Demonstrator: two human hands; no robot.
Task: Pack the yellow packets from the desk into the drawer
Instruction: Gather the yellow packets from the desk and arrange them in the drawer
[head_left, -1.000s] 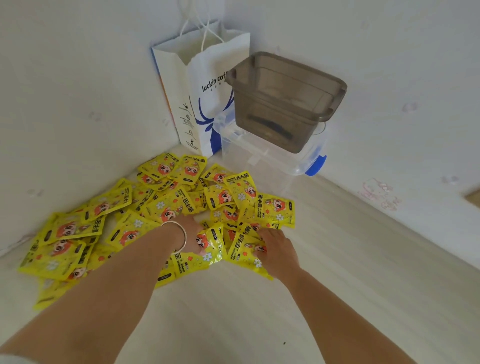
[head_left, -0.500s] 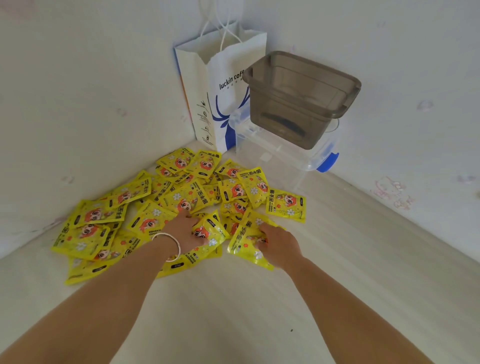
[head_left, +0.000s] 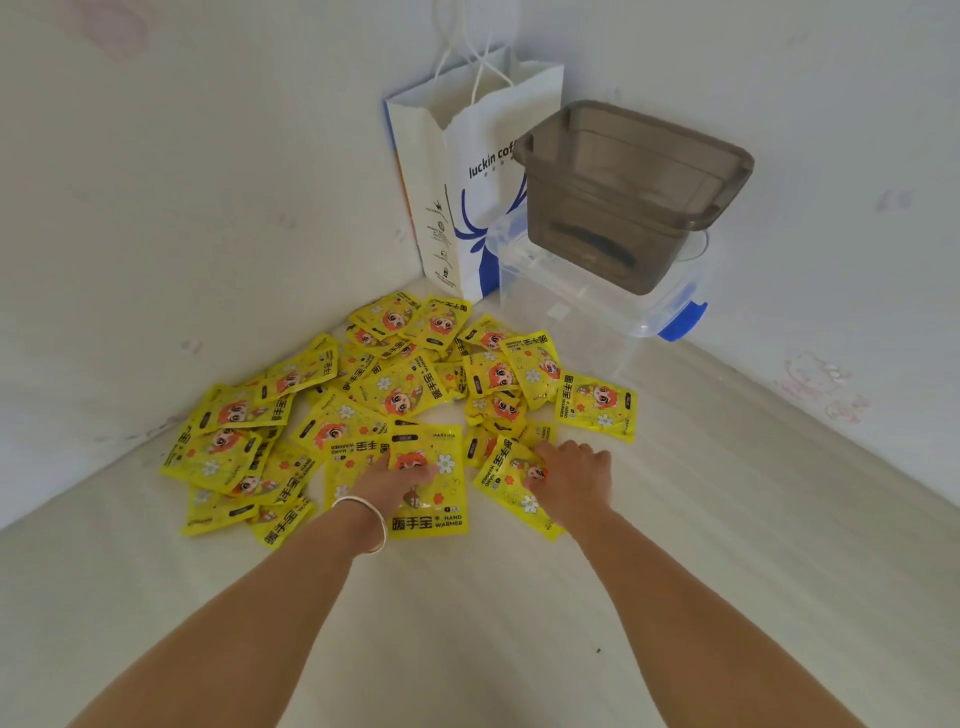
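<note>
While both hands are pinching yellow packets (head_left: 426, 478), left hand (head_left: 395, 480) and right hand (head_left: 571, 475) are risking slips. Glossy neighbours are overlapping, probably dragging along.

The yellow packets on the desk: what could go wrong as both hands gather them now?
1. The yellow packets overlap loosely, so some may slide out as the left hand and right hand lift.
2. The brown bin sits tilted on the clear box; a bump might tip it.
</note>
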